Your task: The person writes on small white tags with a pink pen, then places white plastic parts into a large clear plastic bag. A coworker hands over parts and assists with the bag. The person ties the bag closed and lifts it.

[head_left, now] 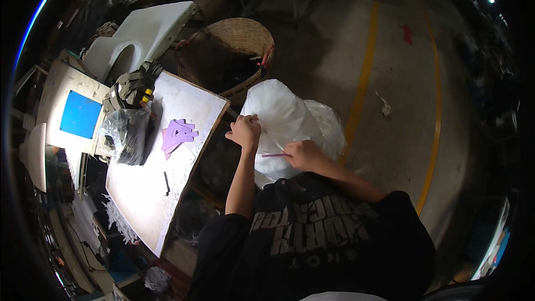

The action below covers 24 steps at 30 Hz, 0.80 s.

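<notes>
A full white plastic bag (278,106) stands in front of me, its surface drawn into folds between my hands. My left hand (245,131) is closed on the bag's near left side, with the fingers curled into the plastic. To the right and slightly nearer, my right hand (305,155) is closed around a thin reddish-purple stick (273,155), which points left across the bag. Whether those fingers also pinch plastic, I cannot tell. More loose, translucent plastic (330,128) bulges out on the bag's right side. What fills the bag is hidden.
On my left is a brightly lit white table (131,189) with purple hand-shaped pieces (178,136), a clear bag of dark items (125,136) and dark gloves (129,88). Beyond the bag sits a wicker basket (245,30). Yellow lines (365,72) run along the floor at right.
</notes>
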Each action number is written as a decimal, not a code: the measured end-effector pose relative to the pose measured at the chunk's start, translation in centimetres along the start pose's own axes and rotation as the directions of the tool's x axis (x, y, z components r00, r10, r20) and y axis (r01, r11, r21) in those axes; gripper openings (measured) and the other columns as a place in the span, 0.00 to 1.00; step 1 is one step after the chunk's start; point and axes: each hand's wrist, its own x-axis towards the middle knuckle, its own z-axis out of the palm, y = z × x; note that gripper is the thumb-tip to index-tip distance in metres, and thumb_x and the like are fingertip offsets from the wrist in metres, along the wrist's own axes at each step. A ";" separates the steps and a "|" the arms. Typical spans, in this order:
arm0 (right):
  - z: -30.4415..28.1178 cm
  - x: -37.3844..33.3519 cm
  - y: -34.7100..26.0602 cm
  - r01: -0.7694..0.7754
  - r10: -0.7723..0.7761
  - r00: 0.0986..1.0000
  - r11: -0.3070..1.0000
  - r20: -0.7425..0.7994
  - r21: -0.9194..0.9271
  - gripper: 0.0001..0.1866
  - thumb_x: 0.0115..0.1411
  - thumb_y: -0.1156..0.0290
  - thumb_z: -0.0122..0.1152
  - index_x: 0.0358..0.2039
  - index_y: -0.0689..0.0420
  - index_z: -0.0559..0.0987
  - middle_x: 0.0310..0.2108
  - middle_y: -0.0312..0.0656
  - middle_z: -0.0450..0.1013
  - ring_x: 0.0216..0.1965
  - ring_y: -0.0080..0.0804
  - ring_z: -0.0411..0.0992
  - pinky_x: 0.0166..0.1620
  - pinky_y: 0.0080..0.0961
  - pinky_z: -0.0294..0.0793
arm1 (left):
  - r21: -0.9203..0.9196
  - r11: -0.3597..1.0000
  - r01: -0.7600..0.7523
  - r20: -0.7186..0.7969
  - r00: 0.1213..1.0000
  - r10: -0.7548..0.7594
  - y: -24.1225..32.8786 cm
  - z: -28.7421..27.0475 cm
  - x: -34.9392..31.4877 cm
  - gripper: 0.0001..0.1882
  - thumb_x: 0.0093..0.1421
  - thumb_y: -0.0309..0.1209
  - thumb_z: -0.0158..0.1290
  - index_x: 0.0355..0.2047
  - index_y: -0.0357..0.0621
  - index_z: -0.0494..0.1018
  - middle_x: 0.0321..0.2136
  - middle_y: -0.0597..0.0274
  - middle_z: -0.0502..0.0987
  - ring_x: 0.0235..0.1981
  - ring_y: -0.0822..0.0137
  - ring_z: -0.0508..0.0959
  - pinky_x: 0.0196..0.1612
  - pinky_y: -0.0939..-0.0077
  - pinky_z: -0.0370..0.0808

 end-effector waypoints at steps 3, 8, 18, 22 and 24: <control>-0.5 -0.6 -0.3 0.009 -0.010 1.000 0.999 0.024 0.047 0.06 0.56 0.67 0.65 0.29 0.56 0.82 0.31 0.41 0.78 0.31 0.48 0.78 0.35 0.42 0.78 | -0.160 0.987 0.030 0.008 1.000 -0.029 -0.9 0.3 0.0 0.12 0.63 0.43 0.57 0.34 0.54 0.87 0.35 0.67 0.82 0.39 0.57 0.78 0.46 0.52 0.65; -3.5 2.4 -2.5 -0.002 0.076 0.979 0.929 -0.187 0.369 0.10 0.65 0.65 0.62 0.31 0.57 0.81 0.32 0.36 0.76 0.30 0.31 0.76 0.35 0.31 0.75 | -0.549 0.818 -0.170 -0.165 0.982 0.094 0.0 -2.4 1.0 0.10 0.66 0.37 0.56 0.32 0.52 0.85 0.30 0.61 0.80 0.36 0.52 0.80 0.38 0.63 0.72; -1.8 1.6 -3.4 -0.374 0.338 0.916 0.519 0.218 0.768 0.16 0.73 0.60 0.55 0.30 0.57 0.75 0.23 0.24 0.62 0.26 0.14 0.57 0.31 0.19 0.60 | -0.166 0.983 0.081 -0.041 0.995 -0.089 1.1 -0.1 2.1 0.13 0.62 0.41 0.54 0.29 0.53 0.85 0.34 0.64 0.84 0.42 0.56 0.80 0.46 0.51 0.63; -2.3 -0.9 -2.4 -0.435 0.321 0.898 0.551 0.300 0.712 0.16 0.72 0.60 0.56 0.30 0.58 0.76 0.23 0.25 0.62 0.27 0.15 0.58 0.31 0.20 0.61 | -0.155 0.987 0.054 0.014 0.999 -0.052 0.8 2.4 -1.5 0.11 0.61 0.41 0.52 0.31 0.57 0.84 0.39 0.65 0.83 0.42 0.54 0.79 0.47 0.48 0.66; -3.5 -1.1 -2.1 -0.442 0.307 0.897 0.583 0.320 0.681 0.16 0.71 0.60 0.58 0.32 0.60 0.79 0.22 0.28 0.63 0.27 0.16 0.60 0.31 0.22 0.62 | -0.371 0.926 -0.075 -0.068 0.996 0.054 0.5 1.3 -2.1 0.07 0.60 0.32 0.54 0.29 0.48 0.82 0.35 0.60 0.82 0.40 0.54 0.79 0.45 0.56 0.70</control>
